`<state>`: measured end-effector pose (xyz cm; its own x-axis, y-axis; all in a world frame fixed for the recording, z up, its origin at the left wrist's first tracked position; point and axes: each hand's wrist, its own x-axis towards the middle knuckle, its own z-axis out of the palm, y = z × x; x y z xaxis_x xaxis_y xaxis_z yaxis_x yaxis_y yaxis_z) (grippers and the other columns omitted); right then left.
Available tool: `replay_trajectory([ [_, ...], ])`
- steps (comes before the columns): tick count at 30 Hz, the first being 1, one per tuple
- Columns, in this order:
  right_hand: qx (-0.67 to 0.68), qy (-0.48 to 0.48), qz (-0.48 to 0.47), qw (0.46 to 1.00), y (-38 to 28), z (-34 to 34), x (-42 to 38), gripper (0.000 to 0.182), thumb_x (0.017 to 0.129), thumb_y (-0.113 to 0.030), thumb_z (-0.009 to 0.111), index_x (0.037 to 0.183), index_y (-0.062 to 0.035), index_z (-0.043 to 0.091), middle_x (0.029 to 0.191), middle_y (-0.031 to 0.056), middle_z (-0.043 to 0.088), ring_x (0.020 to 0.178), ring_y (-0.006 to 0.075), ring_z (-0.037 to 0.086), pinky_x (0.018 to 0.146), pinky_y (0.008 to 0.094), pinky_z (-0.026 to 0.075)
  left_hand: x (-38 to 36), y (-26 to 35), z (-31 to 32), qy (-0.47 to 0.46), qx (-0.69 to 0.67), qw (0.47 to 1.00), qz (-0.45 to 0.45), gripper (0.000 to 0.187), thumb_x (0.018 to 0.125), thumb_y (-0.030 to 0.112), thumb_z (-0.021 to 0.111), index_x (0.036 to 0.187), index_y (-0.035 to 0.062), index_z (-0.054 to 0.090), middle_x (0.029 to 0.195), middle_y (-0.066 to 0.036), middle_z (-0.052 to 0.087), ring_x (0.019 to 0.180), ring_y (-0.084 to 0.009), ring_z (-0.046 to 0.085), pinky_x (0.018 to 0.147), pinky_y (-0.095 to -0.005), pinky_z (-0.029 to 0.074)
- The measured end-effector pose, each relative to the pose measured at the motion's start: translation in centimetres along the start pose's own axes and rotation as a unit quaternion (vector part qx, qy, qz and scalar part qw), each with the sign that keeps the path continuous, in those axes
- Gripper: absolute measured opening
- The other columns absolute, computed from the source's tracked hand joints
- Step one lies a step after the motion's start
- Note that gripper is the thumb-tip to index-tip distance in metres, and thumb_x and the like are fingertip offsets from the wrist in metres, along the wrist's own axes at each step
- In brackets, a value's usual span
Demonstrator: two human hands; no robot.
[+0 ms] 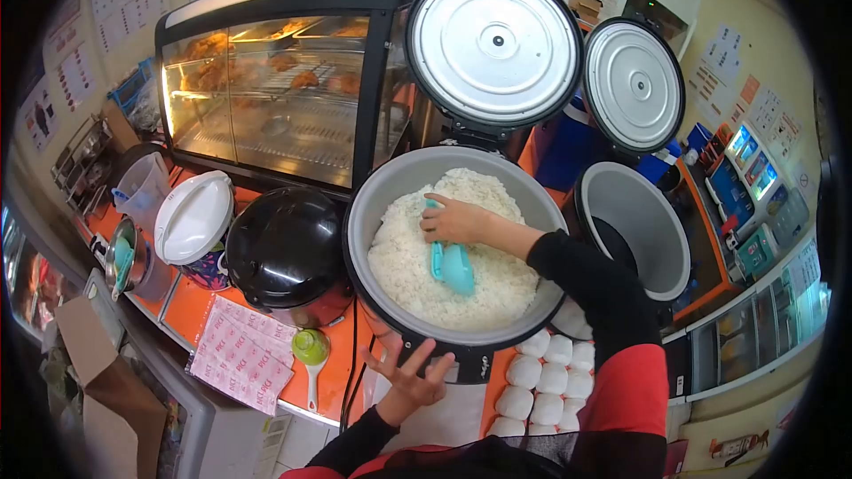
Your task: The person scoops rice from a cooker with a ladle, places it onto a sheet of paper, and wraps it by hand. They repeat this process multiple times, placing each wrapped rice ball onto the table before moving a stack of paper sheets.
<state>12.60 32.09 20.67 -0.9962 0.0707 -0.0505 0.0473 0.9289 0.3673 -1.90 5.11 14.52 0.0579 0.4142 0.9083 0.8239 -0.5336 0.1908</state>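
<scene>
My right hand (453, 219) is closed on a turquoise rice scoop (457, 270) inside the large open rice cooker. White rice (399, 257) fills much of the grey pot (362, 222), and the lower part of the scoop rests against it. My left hand (410, 377) is at the cooker's near side, close to its front edge, with the fingers spread and nothing held. To the right of the left hand, several white rounded portions (550, 380) sit in rows on the orange counter.
Raised lids (497, 44) stand behind the pot. An empty cooker (657, 239) is at the right. A black cooker (288, 248), a white-lidded container (193, 217), patterned paper (244, 350) and a green-topped jar (311, 347) are left. A glass food warmer (266, 98) stands behind.
</scene>
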Motion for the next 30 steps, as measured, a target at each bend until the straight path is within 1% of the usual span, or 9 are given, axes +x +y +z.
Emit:
replay_trajectory([
  [2, -0.027, -0.035, -0.027, 0.999, -0.5, -1.2, -0.4, 0.018, 0.076, -0.014, 0.053, 0.093, -0.0117, 0.058, 0.087, 0.0039, 0.057, 0.098, 0.0194, 0.054, 0.104, 0.0382, 0.03, 0.0, -0.1, -0.1, -0.006, -0.003, 1.0, -0.001, 0.026, 0.077, 0.018, 0.046, 0.099, 0.0289, 0.055, 0.116, 0.0, 0.05, 0.126, -0.0304, 0.026, 0.101, -0.0648, 0.002],
  [4, 0.027, -0.108, 0.009, 0.994, -1.4, -4.0, -1.9, 0.031, 0.073, -0.018, 0.056, 0.102, -0.0059, 0.054, 0.079, 0.0109, 0.059, 0.084, 0.0257, 0.06, 0.095, 0.0406, 0.039, -0.5, -0.2, -0.1, -0.019, -0.005, 1.0, -0.001, 0.027, 0.076, 0.019, 0.046, 0.099, 0.0298, 0.055, 0.116, 0.001, 0.05, 0.126, -0.0289, 0.027, 0.102, -0.0646, 0.001],
  [6, 0.158, -0.28, 0.162, 0.933, -4.3, -9.3, -2.7, 0.036, 0.077, -0.021, 0.056, 0.107, -0.002, 0.049, 0.068, 0.0161, 0.059, 0.067, 0.0326, 0.061, 0.075, 0.0447, 0.048, -0.7, -0.1, -0.1, -0.025, -0.014, 1.0, -0.006, 0.029, 0.076, 0.019, 0.045, 0.1, 0.0301, 0.055, 0.116, 0.001, 0.05, 0.126, -0.0285, 0.027, 0.102, -0.0644, 0.001],
  [9, 0.214, -0.244, 0.215, 0.921, -4.8, -11.3, -4.8, 0.037, 0.084, -0.029, 0.053, 0.107, 0.0005, 0.048, 0.065, 0.0162, 0.06, 0.061, 0.0345, 0.061, 0.058, 0.0472, 0.047, 0.0, -0.2, -0.4, -0.031, -0.021, 0.999, 0.001, 0.029, 0.07, 0.013, 0.046, 0.09, 0.0298, 0.058, 0.112, 0.003, 0.049, 0.126, -0.0282, 0.026, 0.105, -0.0597, 0.001],
  [13, 0.008, 0.009, 0.439, 0.898, 0.6, -8.2, -3.9, 0.038, 0.088, -0.039, 0.049, 0.105, -0.0058, 0.051, 0.058, 0.0122, 0.059, 0.057, 0.0319, 0.061, 0.051, 0.0386, 0.048, -0.5, -0.2, -0.1, -0.023, -0.026, 0.999, -0.002, 0.029, 0.073, 0.015, 0.045, 0.095, 0.0309, 0.057, 0.115, 0.005, 0.051, 0.126, -0.0259, 0.03, 0.103, -0.0628, -0.003],
  [16, -0.07, -0.103, 0.526, 0.842, 2.1, -5.0, -4.2, 0.032, 0.088, -0.036, 0.05, 0.097, -0.0068, 0.061, 0.062, 0.008, 0.062, 0.063, 0.0232, 0.065, 0.052, 0.0355, 0.05, -0.7, 0.1, 0.2, -0.021, -0.019, 1.0, -0.012, 0.029, 0.075, 0.015, 0.044, 0.097, 0.0309, 0.056, 0.117, 0.006, 0.052, 0.126, -0.0247, 0.031, 0.1, -0.0656, -0.006],
  [22, -0.052, -0.207, 0.537, 0.816, -0.2, -3.3, -6.6, 0.033, 0.09, -0.033, 0.047, 0.078, -0.0092, 0.067, 0.066, 0.0066, 0.064, 0.065, 0.0223, 0.065, 0.052, 0.0341, 0.05, -0.2, 0.1, 0.2, -0.014, -0.014, 1.0, -0.018, 0.026, 0.076, 0.016, 0.046, 0.095, 0.0304, 0.057, 0.117, 0.008, 0.053, 0.124, -0.0239, 0.036, 0.098, -0.0678, -0.007],
  [25, -0.011, -0.278, 0.456, 0.846, -1.6, -4.4, -7.3, 0.035, 0.089, -0.036, 0.047, 0.093, -0.0082, 0.068, 0.087, 0.0111, 0.067, 0.084, 0.0242, 0.065, 0.069, 0.0366, 0.05, -0.1, 0.1, 0.3, -0.008, -0.018, 1.0, -0.021, 0.023, 0.077, 0.017, 0.047, 0.091, 0.0294, 0.059, 0.116, 0.008, 0.054, 0.123, -0.0229, 0.037, 0.098, -0.0677, -0.007],
  [30, 0.253, -0.399, 0.49, 0.733, -5.3, -6.8, -8.0, 0.056, 0.089, -0.048, 0.038, 0.099, 0.0007, 0.064, 0.097, 0.0174, 0.064, 0.092, 0.0284, 0.062, 0.077, 0.0418, 0.046, 0.0, 0.1, 0.6, 0.005, -0.031, 0.999, -0.016, 0.019, 0.075, 0.019, 0.048, 0.087, 0.0276, 0.06, 0.113, 0.009, 0.055, 0.121, -0.0212, 0.04, 0.098, -0.0672, -0.008],
])
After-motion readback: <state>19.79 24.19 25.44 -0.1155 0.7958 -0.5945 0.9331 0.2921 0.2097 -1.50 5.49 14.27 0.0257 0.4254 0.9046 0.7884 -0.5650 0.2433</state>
